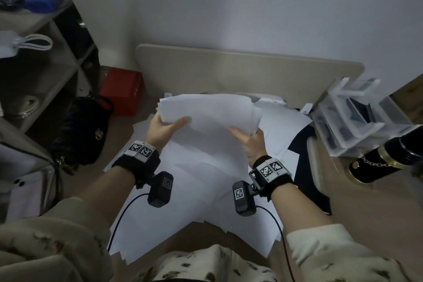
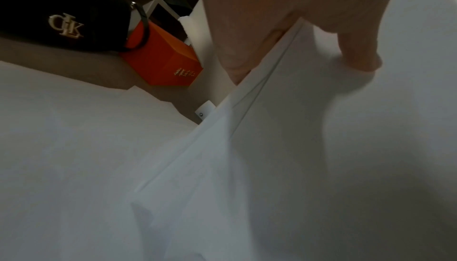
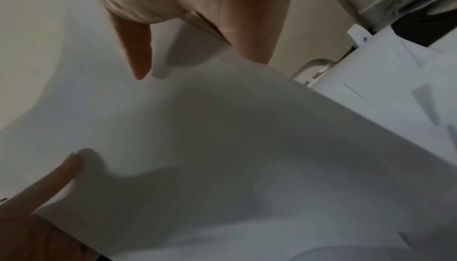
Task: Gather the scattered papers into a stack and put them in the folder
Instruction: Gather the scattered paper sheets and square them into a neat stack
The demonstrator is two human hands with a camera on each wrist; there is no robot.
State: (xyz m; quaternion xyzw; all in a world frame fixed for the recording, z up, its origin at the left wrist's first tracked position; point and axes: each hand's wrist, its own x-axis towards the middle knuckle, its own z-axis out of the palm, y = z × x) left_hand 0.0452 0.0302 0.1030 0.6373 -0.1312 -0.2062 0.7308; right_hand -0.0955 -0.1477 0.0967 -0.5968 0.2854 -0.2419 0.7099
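Note:
A stack of white papers is lifted off the desk, and both hands grip it. My left hand pinches its left edge, thumb on top and fingers beneath. My right hand pinches the right edge the same way. In the left wrist view the thumb presses on the stack. In the right wrist view the right thumb lies on the stack. Several loose sheets stay spread on the desk below. A dark folder lies at the right, partly under the sheets.
A black handbag and a red box sit left of the papers. At the right stand a clear plastic organiser and a black-and-gold cylinder. A beige board leans on the wall behind. Shelves stand far left.

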